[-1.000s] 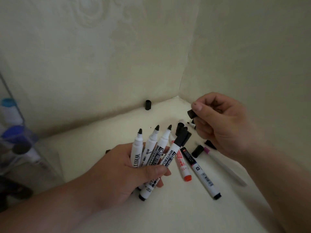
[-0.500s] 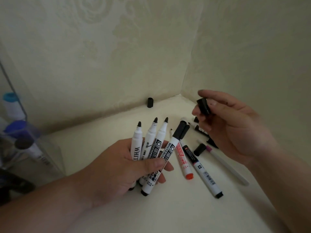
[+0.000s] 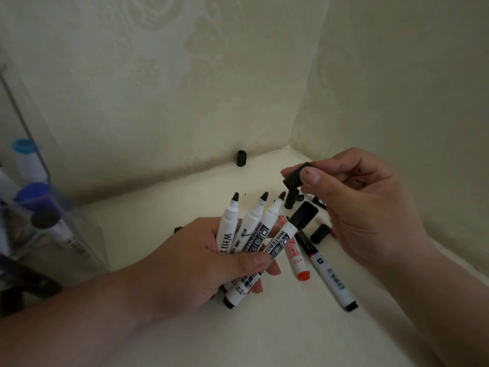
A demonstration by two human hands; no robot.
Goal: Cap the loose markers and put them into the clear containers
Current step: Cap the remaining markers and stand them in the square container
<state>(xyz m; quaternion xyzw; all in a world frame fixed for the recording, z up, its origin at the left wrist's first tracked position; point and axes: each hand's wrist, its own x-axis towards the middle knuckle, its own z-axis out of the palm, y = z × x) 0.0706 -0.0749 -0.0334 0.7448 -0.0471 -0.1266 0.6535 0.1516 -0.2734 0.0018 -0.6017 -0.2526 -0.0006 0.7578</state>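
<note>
Four whiteboard markers [image 3: 251, 231] are sitting fanned in the left hand [image 3: 206, 258], whose fingers and thumb are curling round the barrels. I am reading that fan as deliberate: it is spreading the three bare tips apart and pointing them up toward the other hand, so each can take a cap without the bundle being put down. The fourth marker [image 3: 280, 239], at the right edge of the fan, is already wearing its black cap.

The right hand [image 3: 370, 207] is pinching a loose black cap [image 3: 294, 176] between thumb and fingertips, just above and to the right of the nearest bare tip, not touching it. I am judging that this tip is next to be capped.

More markers and caps are lying on the cream surface [image 3: 264, 335] under the hands, among them a red marker [image 3: 295, 256], and one stray cap [image 3: 241, 158] is standing against the back wall. The clear container [image 3: 45, 178] is waiting at the left, already holding markers.

Against half a second ago, the pinched cap is now much closer to the fan, having travelled left toward the tips. The left hand's bundle is looking unchanged: three bare, one capped.
</note>
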